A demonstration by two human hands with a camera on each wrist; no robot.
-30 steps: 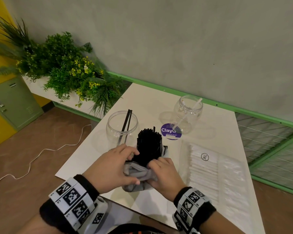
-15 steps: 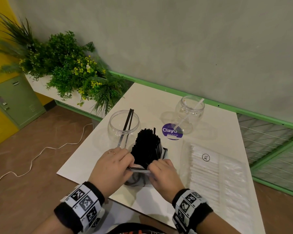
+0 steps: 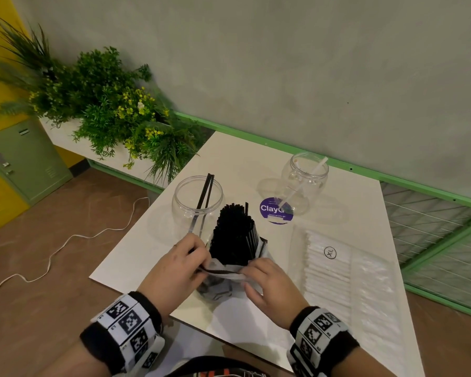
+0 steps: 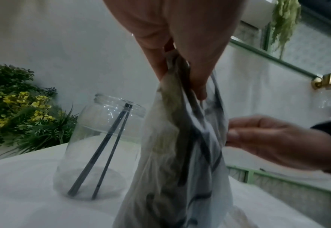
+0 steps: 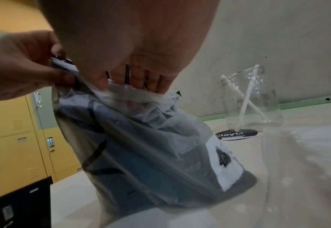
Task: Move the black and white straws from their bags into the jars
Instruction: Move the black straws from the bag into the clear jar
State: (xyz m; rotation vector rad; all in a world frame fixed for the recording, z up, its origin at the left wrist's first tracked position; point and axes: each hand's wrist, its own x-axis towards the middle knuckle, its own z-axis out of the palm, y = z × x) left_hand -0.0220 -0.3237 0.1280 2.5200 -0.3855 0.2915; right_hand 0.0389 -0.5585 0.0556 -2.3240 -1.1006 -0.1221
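Note:
A thick bundle of black straws (image 3: 235,235) stands upright in a thin translucent bag (image 3: 218,284) near the table's front edge. My left hand (image 3: 180,265) pinches the bag's rim (image 4: 180,72) on the left. My right hand (image 3: 267,284) pinches the rim (image 5: 129,92) on the right. The bag (image 5: 141,146) hangs bunched low around the bundle. Behind it a clear jar (image 3: 197,198) holds two black straws (image 4: 102,146). A second clear jar (image 3: 303,180) farther right holds two white straws (image 5: 246,98). A flat clear bag of white straws (image 3: 335,273) lies at the right.
A purple round sticker (image 3: 275,210) lies on the white table (image 3: 237,164) between the jars. Green plants (image 3: 106,110) stand beyond the left edge, with lockers (image 3: 25,159) and a white cable (image 3: 65,240) on the floor. A grey wall and green rail (image 3: 392,175) close the back.
Both hands have drawn the bag's rim down and toward me, so more of the black straw bundle stands bare above it. The jars and white straw bag have not moved.

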